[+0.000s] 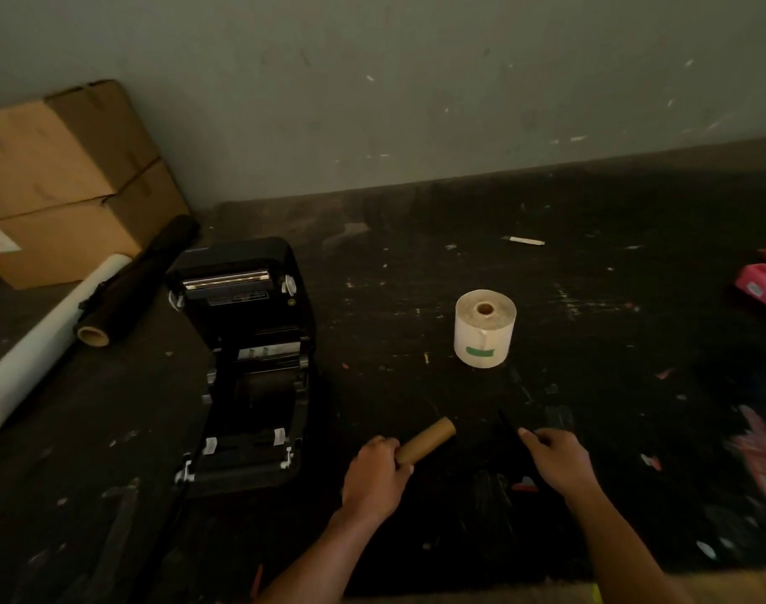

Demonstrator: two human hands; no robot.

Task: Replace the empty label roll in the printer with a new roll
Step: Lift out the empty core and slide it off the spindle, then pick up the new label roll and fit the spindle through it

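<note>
A black label printer [250, 368] stands open at the left of the dark table, its lid tipped back and its roll bay showing no roll. My left hand [374, 470] grips one end of a bare brown cardboard core [431, 438], which points up and right. My right hand [557, 457] is closed on a thin black rod [507, 422] that is hard to make out against the table. A full cream label roll [485, 328] with a green tape strip stands on end beyond both hands.
Two stacked cardboard boxes [58, 176] sit at the back left against the wall. A white paper roll [45, 342] and a black roll [141, 276] lie beside the printer. A pink object [762, 285] lies at the right edge, and a small white stick [525, 241] farther back.
</note>
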